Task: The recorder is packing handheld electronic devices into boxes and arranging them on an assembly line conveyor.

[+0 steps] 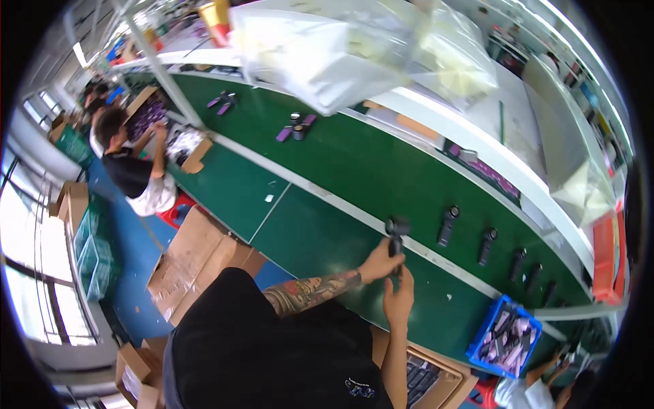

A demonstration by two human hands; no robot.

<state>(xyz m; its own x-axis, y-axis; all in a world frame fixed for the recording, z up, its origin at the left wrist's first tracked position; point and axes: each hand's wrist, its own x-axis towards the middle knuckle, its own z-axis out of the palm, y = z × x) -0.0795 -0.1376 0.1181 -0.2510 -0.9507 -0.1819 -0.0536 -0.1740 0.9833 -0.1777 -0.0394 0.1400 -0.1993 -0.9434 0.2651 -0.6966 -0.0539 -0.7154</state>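
Both my hands hold one black handheld device upright over the green bench. My left hand grips its handle from the left side. My right hand closes around the lower end of the handle from below. The device's head sticks up above my fingers. Beyond it, on the green conveyor belt, several similar black devices lie in a row running to the right.
A blue crate of purple parts sits at the bench's right end, and a cardboard box is below my right arm. Purple items lie farther up the belt. Another person works at the left, near cardboard boxes on the floor.
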